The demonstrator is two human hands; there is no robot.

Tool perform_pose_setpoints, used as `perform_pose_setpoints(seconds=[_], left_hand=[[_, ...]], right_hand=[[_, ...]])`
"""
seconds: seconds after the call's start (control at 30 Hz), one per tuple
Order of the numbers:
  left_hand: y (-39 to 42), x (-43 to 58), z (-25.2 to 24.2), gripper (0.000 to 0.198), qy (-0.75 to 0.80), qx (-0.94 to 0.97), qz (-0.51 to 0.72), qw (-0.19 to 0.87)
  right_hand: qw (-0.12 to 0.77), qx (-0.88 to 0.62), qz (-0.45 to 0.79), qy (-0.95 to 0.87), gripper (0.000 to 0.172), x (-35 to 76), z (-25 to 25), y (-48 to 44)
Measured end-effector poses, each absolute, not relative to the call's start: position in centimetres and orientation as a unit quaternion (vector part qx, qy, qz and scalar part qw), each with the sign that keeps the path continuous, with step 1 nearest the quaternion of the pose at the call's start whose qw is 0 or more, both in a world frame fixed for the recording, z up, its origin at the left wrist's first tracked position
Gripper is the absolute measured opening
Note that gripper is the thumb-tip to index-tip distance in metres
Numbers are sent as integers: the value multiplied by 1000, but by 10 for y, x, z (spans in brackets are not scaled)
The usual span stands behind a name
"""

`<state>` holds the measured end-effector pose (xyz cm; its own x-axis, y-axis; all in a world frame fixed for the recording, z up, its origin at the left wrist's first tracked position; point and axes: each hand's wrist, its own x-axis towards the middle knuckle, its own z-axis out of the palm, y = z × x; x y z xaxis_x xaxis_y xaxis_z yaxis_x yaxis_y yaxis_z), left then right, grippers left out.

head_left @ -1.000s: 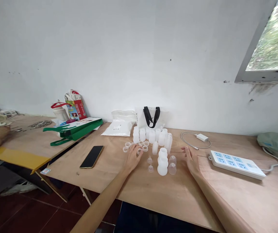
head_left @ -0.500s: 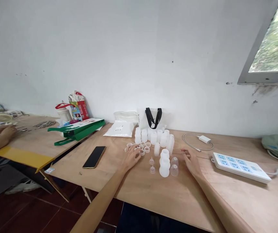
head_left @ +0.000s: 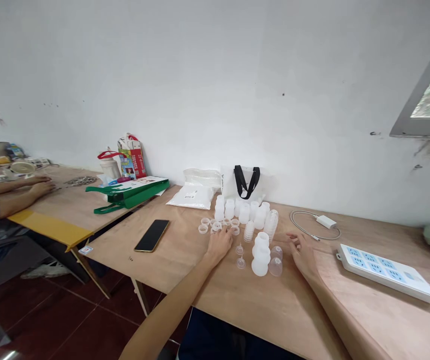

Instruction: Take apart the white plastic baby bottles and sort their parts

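Observation:
My left hand (head_left: 219, 245) rests on the plywood table (head_left: 173, 265) with its fingertips among small translucent plastic rings (head_left: 215, 226), holding nothing. My right hand (head_left: 301, 252) lies with curled fingers just right of two clear plastic cups (head_left: 275, 260), empty and not touching them. Between my hands stands a stack of white translucent plastic bottle-shaped parts (head_left: 260, 255). Two tiny clear funnel-shaped pieces (head_left: 240, 255) lie beside it. Behind stand several white plastic bottles (head_left: 230, 210) and a stack of clear cups (head_left: 271, 225).
A black smartphone (head_left: 151, 235) lies left of the parts. A white power strip (head_left: 387, 272) and a charger with cable (head_left: 326, 221) are on the right. A white packet (head_left: 192, 196) and a black-handled bag (head_left: 245, 182) stand by the wall. A co-worker's hands (head_left: 42, 187) rest on the adjoining table.
The whole scene has slid right in view as my head turns left. My left hand has shifted slightly towards the stack. Nothing has been picked up.

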<state>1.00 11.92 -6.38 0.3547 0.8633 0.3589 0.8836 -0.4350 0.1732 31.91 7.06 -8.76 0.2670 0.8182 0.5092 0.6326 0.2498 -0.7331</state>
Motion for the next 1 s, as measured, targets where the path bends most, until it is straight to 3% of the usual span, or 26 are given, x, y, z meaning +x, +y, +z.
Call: perform_pose_setpoints(seconds=[0.13,0.33,0.5,0.6,0.87,1.0], left_hand=[[115,2,-58,25,-510,-830,-223,-19],[113,-3,-54,34,-513,-803,-279,-121],[115,-8,-55,16,-506,-797,-288,-160],[115,-12,-56,22,-498,-786,-311,-195],[120,-12,-60,32,-435,-810,-341,-194],[121,-13,-63,21,-438,-807,-339,-207]], right_hand=[[518,-606,91,-596,34,319,-85,67],[509,-609,98,-600,36,320,-85,64],[497,-613,99,-607,34,319,-84,63],[497,-614,101,-605,33,318,-83,63],[474,-611,107,-625,34,318,-83,62],[448,-620,124,-632,32,317,-84,61]])
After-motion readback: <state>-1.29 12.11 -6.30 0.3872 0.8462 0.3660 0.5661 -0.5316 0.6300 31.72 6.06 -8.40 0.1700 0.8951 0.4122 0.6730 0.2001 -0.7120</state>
